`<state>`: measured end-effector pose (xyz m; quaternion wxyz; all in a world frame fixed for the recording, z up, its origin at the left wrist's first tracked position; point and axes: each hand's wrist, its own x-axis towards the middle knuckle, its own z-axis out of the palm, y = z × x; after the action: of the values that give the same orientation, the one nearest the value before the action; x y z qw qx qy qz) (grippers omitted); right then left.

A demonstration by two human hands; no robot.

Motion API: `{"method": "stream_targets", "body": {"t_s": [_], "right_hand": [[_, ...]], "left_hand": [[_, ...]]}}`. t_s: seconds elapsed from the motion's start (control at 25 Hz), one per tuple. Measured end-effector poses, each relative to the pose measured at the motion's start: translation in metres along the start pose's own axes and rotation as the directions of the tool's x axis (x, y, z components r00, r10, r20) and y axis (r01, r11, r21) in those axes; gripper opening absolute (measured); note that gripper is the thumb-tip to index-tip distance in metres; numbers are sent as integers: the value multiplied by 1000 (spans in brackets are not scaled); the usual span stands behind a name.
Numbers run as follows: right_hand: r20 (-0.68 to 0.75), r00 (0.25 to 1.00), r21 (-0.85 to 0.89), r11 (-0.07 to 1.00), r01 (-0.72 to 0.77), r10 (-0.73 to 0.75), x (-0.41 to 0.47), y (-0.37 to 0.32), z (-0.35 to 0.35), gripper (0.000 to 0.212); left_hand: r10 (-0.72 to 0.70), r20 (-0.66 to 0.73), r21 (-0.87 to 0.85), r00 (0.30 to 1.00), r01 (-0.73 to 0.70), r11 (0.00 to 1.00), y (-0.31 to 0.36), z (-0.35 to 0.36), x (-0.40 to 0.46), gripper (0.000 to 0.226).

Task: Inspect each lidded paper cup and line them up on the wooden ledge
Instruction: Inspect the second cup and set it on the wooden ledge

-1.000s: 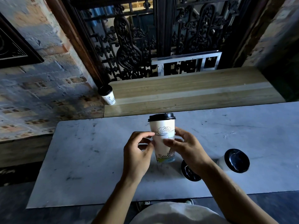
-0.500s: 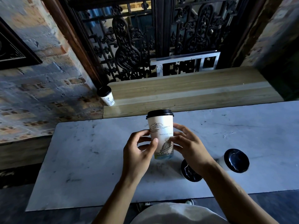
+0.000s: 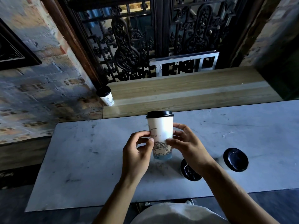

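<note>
Both the left hand [image 3: 137, 152] and right hand [image 3: 187, 146] pinch the tall white paper cup with black plastic lid [image 3: 160, 135] upright over the grey marble counter [image 3: 90, 159]. It looks light and thin-walled, easily crushed; best held mid-body with fingertips, not the lid

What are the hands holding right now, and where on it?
A lidded paper cup, upright, held at mid-body: left hand on its left side, right hand on its right, both below the lid.

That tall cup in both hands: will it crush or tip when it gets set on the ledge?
The cup is paper, so a hard squeeze would probably dent it; the left hand and right hand hold it with fingertips only. It is tall with a narrow base, so likely tippy. The lid looks seated, which should stiffen the rim.
</note>
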<state>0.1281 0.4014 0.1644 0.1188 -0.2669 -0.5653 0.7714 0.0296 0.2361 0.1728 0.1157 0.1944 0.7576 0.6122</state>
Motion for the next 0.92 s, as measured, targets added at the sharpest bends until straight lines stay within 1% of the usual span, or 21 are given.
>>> {"method": "stream_targets", "body": {"t_s": [0.12,0.28,0.4,0.52,0.64,0.72,0.8,0.92], "right_hand": [[39,999,20,1000,1,-1,-3,-3,-1,65],[32,999,43,999,12,-14,-6,-9,0,71],[46,999,65,998,12,-15,-8,-10,-1,74],[79,996,46,998,34,-37,-7,-8,-4,69],[113,992,30,998,51,-54,-7,-7,-6,65],[122,991,50,997,54,-60,-7,-6,-6,62],[130,990,91,995,36,-48,-6,-5,-7,60],[138,990,171,985,13,-37,-5,0,-9,61]], "left_hand": [[-43,49,-81,998,47,996,5,0,-5,26],[-43,108,-98,993,53,994,4,-1,-7,36],[-53,91,-113,994,63,992,3,0,-6,33],[-89,50,-131,995,95,987,1,1,-4,28],[-102,25,-109,994,104,989,3,2,-4,33],[-108,-2,-105,994,107,989,4,2,-4,27],[-149,8,-98,989,149,984,4,4,-3,21],[-184,68,-66,981,189,980,2,7,-5,27]]}}
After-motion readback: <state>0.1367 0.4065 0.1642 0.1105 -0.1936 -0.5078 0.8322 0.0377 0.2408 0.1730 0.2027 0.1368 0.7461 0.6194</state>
